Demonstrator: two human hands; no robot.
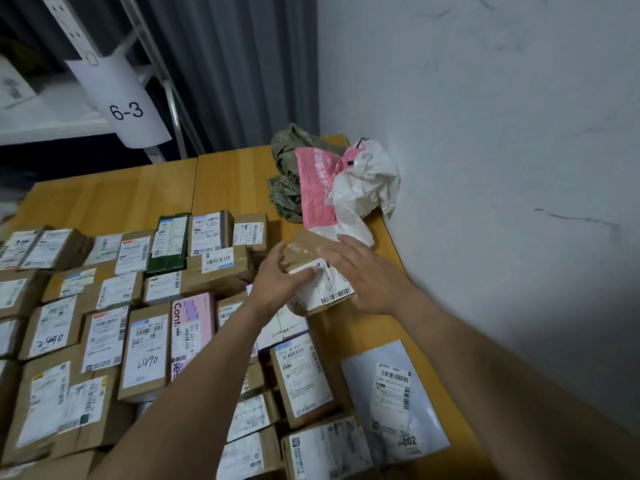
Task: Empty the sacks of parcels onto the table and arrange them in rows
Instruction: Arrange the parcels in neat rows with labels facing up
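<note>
Brown cardboard parcels (221, 279) with white, black-barcoded labels cover an orange-yellow wooden table (225, 181), alongside a dark green box (165, 264), a pink box (204, 315), a pink-and-white plastic sack (360, 188) and an olive-green sack (287, 197).

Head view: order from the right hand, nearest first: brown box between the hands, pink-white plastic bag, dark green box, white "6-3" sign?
1. Brown cardboard box, beside the right hand.
2. Pink-and-white plastic bag, just behind.
3. Dark green box, leftward.
4. White paper "6-3" sign, far back left.
</note>
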